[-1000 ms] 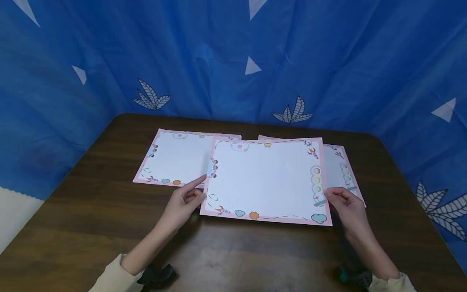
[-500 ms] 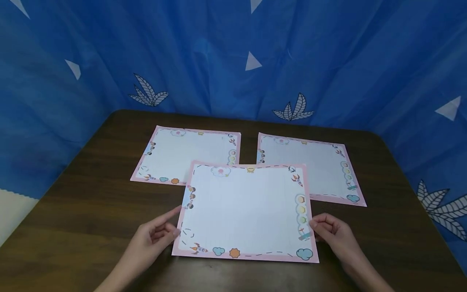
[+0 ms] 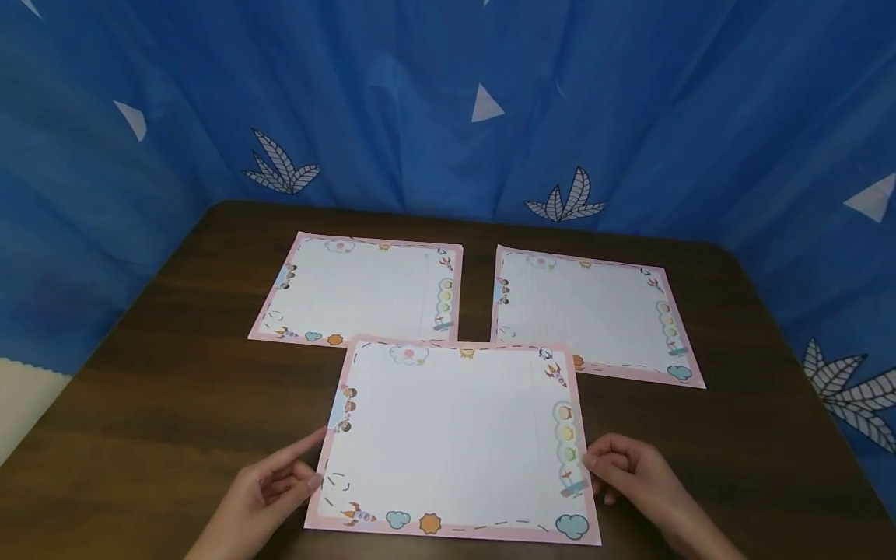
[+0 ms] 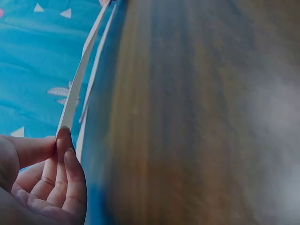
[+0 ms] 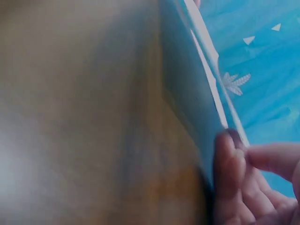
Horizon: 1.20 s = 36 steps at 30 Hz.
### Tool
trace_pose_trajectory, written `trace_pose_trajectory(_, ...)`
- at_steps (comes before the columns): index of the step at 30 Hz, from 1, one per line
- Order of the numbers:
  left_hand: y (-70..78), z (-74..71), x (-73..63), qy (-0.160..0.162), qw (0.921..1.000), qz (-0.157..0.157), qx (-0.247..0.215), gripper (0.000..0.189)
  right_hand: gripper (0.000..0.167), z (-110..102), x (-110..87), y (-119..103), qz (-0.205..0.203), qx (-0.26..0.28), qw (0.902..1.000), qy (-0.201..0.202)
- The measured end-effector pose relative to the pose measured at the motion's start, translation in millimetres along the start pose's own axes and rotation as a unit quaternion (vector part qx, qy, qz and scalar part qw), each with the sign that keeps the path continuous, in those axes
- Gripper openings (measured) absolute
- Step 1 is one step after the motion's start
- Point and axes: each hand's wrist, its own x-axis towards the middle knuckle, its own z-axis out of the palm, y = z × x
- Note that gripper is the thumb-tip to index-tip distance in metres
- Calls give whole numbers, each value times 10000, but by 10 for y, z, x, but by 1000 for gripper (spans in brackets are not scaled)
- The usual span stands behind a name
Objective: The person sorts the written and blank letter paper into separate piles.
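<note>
A white sheet of paper [image 3: 448,435] with a pink border and small cartoon prints lies nearest the person in the head view. My left hand [image 3: 262,498] pinches its left edge between thumb and fingers. At the opposite edge my right hand [image 3: 644,482] pinches it the same way. Both wrist views show the paper [image 4: 75,93] nearly edge-on, raised above the table, with thumb and fingertips on either side of it. Two more sheets of the same design, a left sheet [image 3: 371,292] and a right sheet [image 3: 581,311], lie behind; the held sheet overlaps their near edges in the head view.
The dark brown wooden table [image 3: 154,420] has rounded far corners. Behind it hangs a blue curtain [image 3: 420,101] printed with white triangles and leaves. A pale surface [image 3: 24,400] shows past the table's left edge.
Both hands have brought the held sheet toward the person and slightly left, lowering it in view. The two sheets behind, earlier largely covered, now show almost whole.
</note>
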Motion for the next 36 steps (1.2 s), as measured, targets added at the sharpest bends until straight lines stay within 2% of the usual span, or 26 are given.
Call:
trace_pose_trajectory(4, -31, -18, -14, -92, 10000, 32, -20, 48, 26, -52, 32, -21, -203, -161, 9974, -669)
trace_pose_trajectory(10, -86, -14, -47, -34, 10000, 90, -2, 47, 20, -80, 40, -41, -418, -233, 9919, -1177)
trace_pose_trajectory(14, -124, -51, -62, -309, 9994, 25, -153, 47, 19, -95, 40, -45, -702, -275, 9844, -1590)
trace_pose_trajectory(19, -126, -82, -42, -673, 9974, -216, -151, 52, 18, -100, 54, -49, -993, -518, 9773, -1800)
trace_pose_trajectory(24, -104, -76, -40, -640, 9972, -386, -48, 53, 18, -90, 74, -56, -1048, -632, 9741, -1904)
trace_pose_trajectory(27, -90, -63, -49, -525, 9974, -430, 232, 53, 18, -81, 75, -60, -1019, -709, 9737, -1911)
trace_pose_trajectory(29, -77, -46, -53, -371, 9966, -428, 601, 52, 19, -75, 72, -66, -1007, -815, 9735, -1883)
trace_pose_trajectory(33, -43, -4, -53, -50, 9898, -503, 1330, 49, 21, -65, 62, -76, -1058, -1088, 9714, -1827)
trace_pose_trajectory(36, -24, 20, -56, 110, 9844, -496, 1685, 48, 23, -59, 58, -78, -1066, -1236, 9702, -1791)
